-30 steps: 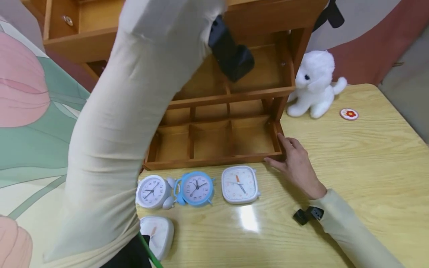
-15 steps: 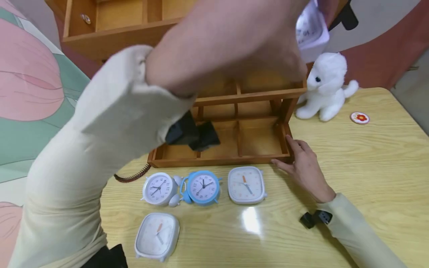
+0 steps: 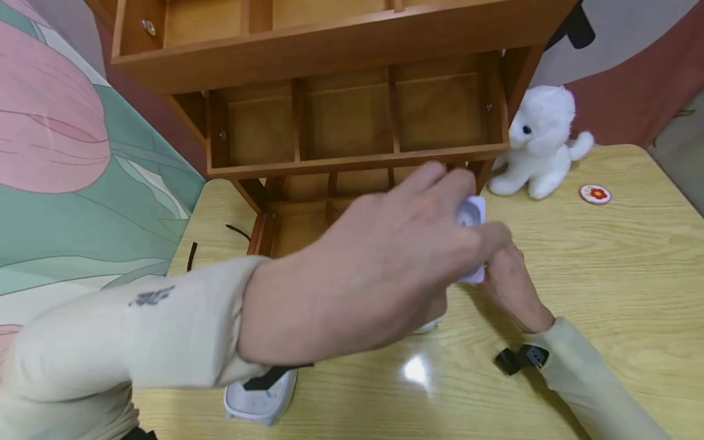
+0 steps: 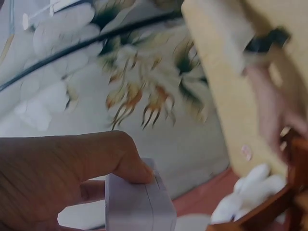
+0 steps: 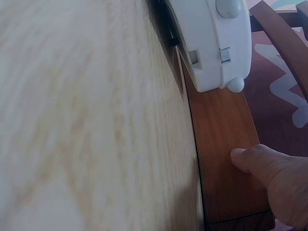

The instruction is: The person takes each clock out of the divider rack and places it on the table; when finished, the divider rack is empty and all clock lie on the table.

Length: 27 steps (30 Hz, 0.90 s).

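Observation:
My left hand (image 3: pixel 385 256) holds a small lavender clock (image 3: pixel 470 214) over the bottom drawer's right front corner. In the left wrist view the thumb and fingers grip the clock (image 4: pixel 139 207) by its edges. My right hand (image 3: pixel 514 284) grips that corner of the pulled-out bottom drawer (image 3: pixel 297 232), partly hidden behind the left hand. The right wrist view has its thumb (image 5: pixel 260 163) pressed on the drawer front (image 5: pixel 224 134). Beside the drawer front stands a white square clock (image 5: pixel 221 43), mostly covered by my left hand in the head view.
The wooden cabinet's middle drawer (image 3: pixel 357 162) and upper drawer (image 3: pixel 330 49) are pulled out above. A white plush dog (image 3: pixel 541 143) and a round flower badge (image 3: pixel 596 194) are at the right. Another square clock (image 3: pixel 258 403) lies in front, partly under my left arm.
My left hand has come down from the upper right with the lavender clock to the bottom drawer's corner. It now hides the clocks on the table. The right hand stays at the drawer.

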Each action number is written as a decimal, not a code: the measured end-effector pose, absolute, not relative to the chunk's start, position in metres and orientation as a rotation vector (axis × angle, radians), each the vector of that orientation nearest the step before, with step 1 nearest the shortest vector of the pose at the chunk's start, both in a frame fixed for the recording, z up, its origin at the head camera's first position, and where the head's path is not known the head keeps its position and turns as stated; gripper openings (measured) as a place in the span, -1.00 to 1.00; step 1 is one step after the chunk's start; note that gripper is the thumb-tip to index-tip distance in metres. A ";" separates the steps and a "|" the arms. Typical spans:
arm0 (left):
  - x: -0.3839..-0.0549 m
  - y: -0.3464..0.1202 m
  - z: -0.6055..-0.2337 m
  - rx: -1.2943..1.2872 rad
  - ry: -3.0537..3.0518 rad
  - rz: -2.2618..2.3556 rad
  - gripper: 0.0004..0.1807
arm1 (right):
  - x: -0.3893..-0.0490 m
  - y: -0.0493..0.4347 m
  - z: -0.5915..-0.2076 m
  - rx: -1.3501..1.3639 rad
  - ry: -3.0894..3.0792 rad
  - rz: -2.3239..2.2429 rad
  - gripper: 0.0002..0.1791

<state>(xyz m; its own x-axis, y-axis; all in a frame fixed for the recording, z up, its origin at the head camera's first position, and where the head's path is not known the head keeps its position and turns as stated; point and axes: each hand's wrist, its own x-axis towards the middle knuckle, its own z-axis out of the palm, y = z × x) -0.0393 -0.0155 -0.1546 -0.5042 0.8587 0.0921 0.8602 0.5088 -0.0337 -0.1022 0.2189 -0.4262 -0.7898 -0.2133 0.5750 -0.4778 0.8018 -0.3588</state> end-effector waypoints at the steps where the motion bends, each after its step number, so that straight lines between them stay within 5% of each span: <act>1: -0.037 -0.016 -0.157 -1.509 -2.648 -0.014 -0.50 | -0.102 0.218 -0.426 0.506 -2.465 0.679 -0.60; 9: -0.020 -0.041 -0.211 -1.496 -2.641 -0.035 -0.63 | -0.103 0.212 -0.417 0.350 -2.598 0.853 -0.12; 27: 0.016 -0.086 -0.329 -1.377 -2.765 -0.076 -0.59 | -0.104 0.211 -0.419 0.346 -2.575 0.839 -0.11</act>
<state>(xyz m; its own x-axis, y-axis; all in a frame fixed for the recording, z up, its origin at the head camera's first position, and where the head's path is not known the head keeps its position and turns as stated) 0.0163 -0.0858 -0.3290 -0.6017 0.7959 0.0678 0.7984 0.6018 0.0212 -0.1035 0.2110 -0.4185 -0.8859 -0.1060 0.4517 -0.3516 0.7885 -0.5046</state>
